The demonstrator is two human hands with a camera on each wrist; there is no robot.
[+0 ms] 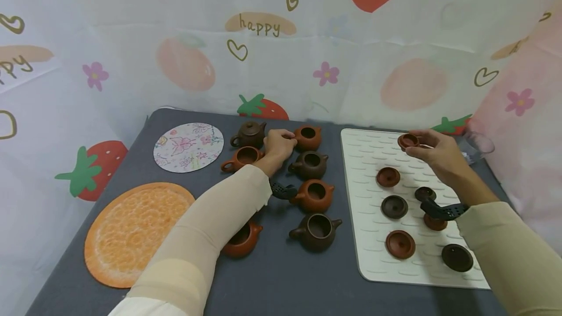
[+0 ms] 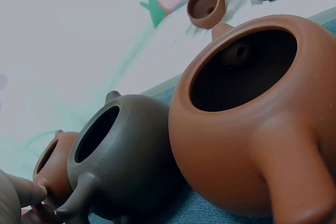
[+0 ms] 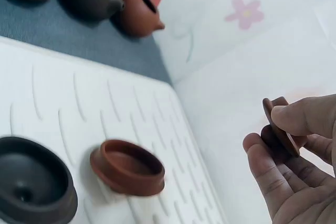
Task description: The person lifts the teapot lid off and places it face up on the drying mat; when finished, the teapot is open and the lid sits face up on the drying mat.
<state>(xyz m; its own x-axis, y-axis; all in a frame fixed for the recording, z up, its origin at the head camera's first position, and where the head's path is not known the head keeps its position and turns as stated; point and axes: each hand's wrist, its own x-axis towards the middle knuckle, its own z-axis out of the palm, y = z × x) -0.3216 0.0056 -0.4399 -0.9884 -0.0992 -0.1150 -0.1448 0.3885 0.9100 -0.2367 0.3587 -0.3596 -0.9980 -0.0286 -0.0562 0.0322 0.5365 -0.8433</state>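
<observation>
My left hand (image 1: pixel 280 144) pinches the handle of the farthest reddish-brown teapot (image 1: pixel 309 138), which stands lidless at the back of the table. In the left wrist view the fingertips (image 2: pixel 32 192) close on that handle at the lower left. Over the far end of the white mat, my right hand (image 1: pixel 432 150) holds a small reddish-brown teapot lid (image 1: pixel 408 141) up between thumb and fingers. The right wrist view shows this lid (image 3: pixel 281 127) edge-on, tilted, with the thumb on its face. Nearest below it on the mat lies another reddish-brown lid (image 1: pixel 388 177).
Several more lids, like a dark one (image 1: pixel 394 207), lie on the white mat (image 1: pixel 351 257). Lidless teapots (image 1: pixel 312 165) stand in a column left of it; a lidded dark teapot (image 1: pixel 249 134) is farther left. Two round mats (image 1: pixel 140 233) lie at the left. A clear container (image 1: pixel 476 146) stands back right.
</observation>
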